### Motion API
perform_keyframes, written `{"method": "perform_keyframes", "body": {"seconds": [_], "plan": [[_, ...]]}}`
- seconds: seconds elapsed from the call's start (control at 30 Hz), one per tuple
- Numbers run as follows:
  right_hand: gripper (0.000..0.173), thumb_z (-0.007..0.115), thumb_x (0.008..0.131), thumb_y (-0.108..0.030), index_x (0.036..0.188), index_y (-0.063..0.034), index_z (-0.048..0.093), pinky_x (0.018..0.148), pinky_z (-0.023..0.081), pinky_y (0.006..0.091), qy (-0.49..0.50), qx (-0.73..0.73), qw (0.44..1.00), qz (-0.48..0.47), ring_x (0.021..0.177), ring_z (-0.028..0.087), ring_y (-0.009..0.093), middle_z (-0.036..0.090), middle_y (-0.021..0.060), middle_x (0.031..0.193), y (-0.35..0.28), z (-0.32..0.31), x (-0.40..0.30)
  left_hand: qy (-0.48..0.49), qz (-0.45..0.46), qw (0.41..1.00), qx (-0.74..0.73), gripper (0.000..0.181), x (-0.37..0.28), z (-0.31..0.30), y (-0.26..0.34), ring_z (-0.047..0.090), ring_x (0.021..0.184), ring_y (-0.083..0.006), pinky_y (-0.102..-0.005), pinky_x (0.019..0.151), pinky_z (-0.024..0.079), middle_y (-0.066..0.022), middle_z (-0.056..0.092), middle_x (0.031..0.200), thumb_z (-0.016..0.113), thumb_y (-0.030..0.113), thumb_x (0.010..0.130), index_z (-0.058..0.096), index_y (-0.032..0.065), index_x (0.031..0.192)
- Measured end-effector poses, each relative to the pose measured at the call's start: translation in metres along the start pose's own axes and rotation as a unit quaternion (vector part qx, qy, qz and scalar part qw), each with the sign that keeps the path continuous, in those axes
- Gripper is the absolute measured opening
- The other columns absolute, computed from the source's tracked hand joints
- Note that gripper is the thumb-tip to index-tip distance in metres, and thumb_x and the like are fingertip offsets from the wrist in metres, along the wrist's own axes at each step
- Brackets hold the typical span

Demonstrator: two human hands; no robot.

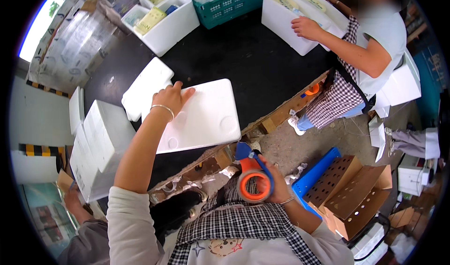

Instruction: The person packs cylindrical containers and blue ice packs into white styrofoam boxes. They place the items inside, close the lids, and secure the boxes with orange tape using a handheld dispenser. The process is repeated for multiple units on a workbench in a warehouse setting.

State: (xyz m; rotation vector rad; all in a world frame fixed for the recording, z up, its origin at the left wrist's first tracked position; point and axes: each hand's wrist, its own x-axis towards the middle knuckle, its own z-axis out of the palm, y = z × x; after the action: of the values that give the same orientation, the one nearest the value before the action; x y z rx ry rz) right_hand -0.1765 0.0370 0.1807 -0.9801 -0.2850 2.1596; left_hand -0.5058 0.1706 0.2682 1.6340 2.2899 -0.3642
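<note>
My left hand (171,100) lies palm down over the upper left part of a white foam lid (207,117), its thumb spread apart from the fingers. Whether a foam box stands beneath this lid I cannot tell. Just left of it, on the black tabletop (225,57), is a smaller white foam piece (149,85), partly covered by my hand. My right hand (277,180) grips a blue tape dispenser (269,172) in front of my apron, beyond the table edge. An orange-cored roll of tape (254,187) sits on the dispenser.
White foam boxes with packets (161,26) stand at the back, beside a green crate (239,5). At right, a co-worker (372,50) touches another foam box (288,22). Stacked foam boxes (102,142) and another person's hand (72,198) are at left. Cardboard boxes (355,194) lie lower right.
</note>
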Motion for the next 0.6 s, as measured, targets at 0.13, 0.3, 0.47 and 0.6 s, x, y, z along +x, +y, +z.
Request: {"method": "perform_keyframes", "body": {"seconds": [0.13, 0.3, 0.47, 0.6], "plan": [[0.042, 0.048, 0.098, -0.024, 0.134, -0.0029, 0.048, 0.087, 0.050, 0.0263, -0.023, 0.086, 0.994, -0.058, 0.099, 0.060, 0.014, 0.060, 0.0080, 0.117, -0.016, 0.027, 0.068, -0.016, -0.134, 0.989, -0.060, 0.070, -0.014, 0.023, -0.029, 0.054, 0.118, -0.0355, -0.0439, 0.101, 0.038, -0.0242, 0.058, 0.122, 0.023, 0.061, 0.096, 0.048, 0.0056, 0.131], [0.032, 0.053, 0.095, -0.022, 0.123, -0.0085, 0.061, 0.052, 0.043, 0.0192, -0.125, -0.019, 0.992, -0.009, 0.055, 0.046, 0.006, 0.055, -0.0019, 0.070, -0.089, 0.095, 0.215, 0.258, -0.009, 0.966, 0.013, 0.068, 0.015, 0.021, -0.017, 0.014, 0.144, -0.0279, -0.0524, 0.113, 0.015, -0.0102, 0.021, 0.154, 0.039, 0.055, 0.095, 0.025, 0.0161, 0.148], [0.035, 0.054, 0.095, -0.023, 0.126, -0.0067, 0.057, 0.062, 0.051, 0.0242, -0.171, -0.047, 0.983, 0.048, 0.067, 0.058, 0.010, 0.062, 0.0031, 0.082, -0.080, 0.092, 0.221, 0.200, -0.031, 0.979, -0.028, 0.053, 0.037, 0.029, -0.015, 0.024, 0.141, -0.0248, -0.0508, 0.112, 0.018, -0.0051, 0.030, 0.151, 0.029, 0.046, 0.099, 0.031, 0.0221, 0.146], [0.040, 0.054, 0.095, -0.025, 0.129, -0.0033, 0.054, 0.086, 0.052, 0.0298, -0.083, -0.103, 0.986, 0.098, 0.095, 0.064, 0.017, 0.064, 0.0107, 0.111, -0.050, 0.033, 0.092, 0.177, -0.056, 0.982, -0.028, 0.051, 0.025, 0.025, -0.005, 0.018, 0.143, -0.0207, -0.0532, 0.114, 0.014, -0.0022, 0.026, 0.153, 0.023, 0.044, 0.101, 0.026, 0.0258, 0.148]]}}
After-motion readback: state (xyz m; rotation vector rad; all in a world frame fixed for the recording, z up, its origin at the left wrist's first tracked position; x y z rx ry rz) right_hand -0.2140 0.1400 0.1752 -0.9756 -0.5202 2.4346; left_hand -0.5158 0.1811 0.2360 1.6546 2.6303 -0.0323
